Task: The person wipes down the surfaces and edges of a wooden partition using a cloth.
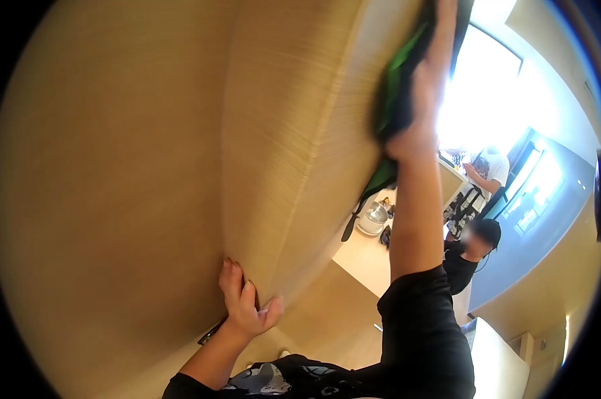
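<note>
My left hand [249, 309] rests against the edge of a large pale wooden panel [274, 133], its fingers apart and nothing in them. On the right, my right arm reaches far up, and my right hand [417, 113] is smeared by motion. It lies against a green and black item [397, 80], perhaps cloth or a bag, beside the panel. Whether its fingers grip that item cannot be made out. A dark strap-like end [349, 227] hangs below the green part.
Beyond my right arm, a person in a black cap [488, 233] is low down, and another person in a white shirt [492, 166] stands by a counter. A rounded silvery appliance [373, 218] sits on a pale surface [363, 266]. A bright window [486, 73] is behind.
</note>
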Demonstrator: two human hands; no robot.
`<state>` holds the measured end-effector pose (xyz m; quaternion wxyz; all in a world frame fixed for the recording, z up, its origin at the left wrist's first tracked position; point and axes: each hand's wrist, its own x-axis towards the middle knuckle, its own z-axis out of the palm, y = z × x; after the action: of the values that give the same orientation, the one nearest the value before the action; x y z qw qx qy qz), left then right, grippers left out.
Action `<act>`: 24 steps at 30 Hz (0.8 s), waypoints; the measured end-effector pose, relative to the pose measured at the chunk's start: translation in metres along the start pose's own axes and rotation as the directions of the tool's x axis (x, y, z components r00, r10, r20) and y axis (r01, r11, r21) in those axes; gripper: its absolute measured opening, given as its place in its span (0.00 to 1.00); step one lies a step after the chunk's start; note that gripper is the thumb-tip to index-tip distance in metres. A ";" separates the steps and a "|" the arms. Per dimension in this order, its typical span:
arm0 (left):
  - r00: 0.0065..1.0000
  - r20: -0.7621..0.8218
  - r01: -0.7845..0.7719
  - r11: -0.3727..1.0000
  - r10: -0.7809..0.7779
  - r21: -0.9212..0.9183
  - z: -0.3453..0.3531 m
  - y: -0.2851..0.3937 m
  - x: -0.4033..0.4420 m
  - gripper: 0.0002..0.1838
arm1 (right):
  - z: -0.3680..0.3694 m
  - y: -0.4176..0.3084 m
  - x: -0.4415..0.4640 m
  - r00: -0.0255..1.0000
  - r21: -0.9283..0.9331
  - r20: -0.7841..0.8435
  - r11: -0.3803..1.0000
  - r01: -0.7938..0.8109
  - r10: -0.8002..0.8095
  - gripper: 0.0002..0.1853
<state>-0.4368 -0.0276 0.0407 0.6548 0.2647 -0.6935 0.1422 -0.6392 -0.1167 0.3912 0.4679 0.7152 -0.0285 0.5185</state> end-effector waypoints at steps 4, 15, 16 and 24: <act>1.000 -0.029 0.006 1.000 -0.005 0.018 -0.018 0.029 -0.007 0.45 | -0.033 0.049 -0.022 0.995 -0.070 -0.095 0.997 0.020 -0.026 0.32; 0.994 -0.102 -0.029 0.999 0.033 0.040 -0.028 0.076 -0.018 0.47 | -0.075 0.072 -0.125 0.199 0.445 0.035 0.163 -0.881 0.979 0.33; 0.994 -0.104 -0.031 0.999 0.035 0.041 -0.029 0.078 -0.018 0.47 | -0.070 0.071 -0.146 0.292 0.405 0.004 0.265 -0.875 0.956 0.32; 0.991 -0.125 -0.041 0.998 0.046 0.044 -0.023 0.078 -0.009 0.47 | -0.066 -0.118 -0.062 0.910 0.040 0.005 0.909 -0.415 0.415 0.43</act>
<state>-0.4609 0.0503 0.0460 0.6885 0.2535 -0.6533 0.1869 -0.6526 -0.0322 0.2694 0.3328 0.7011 -0.1683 0.6078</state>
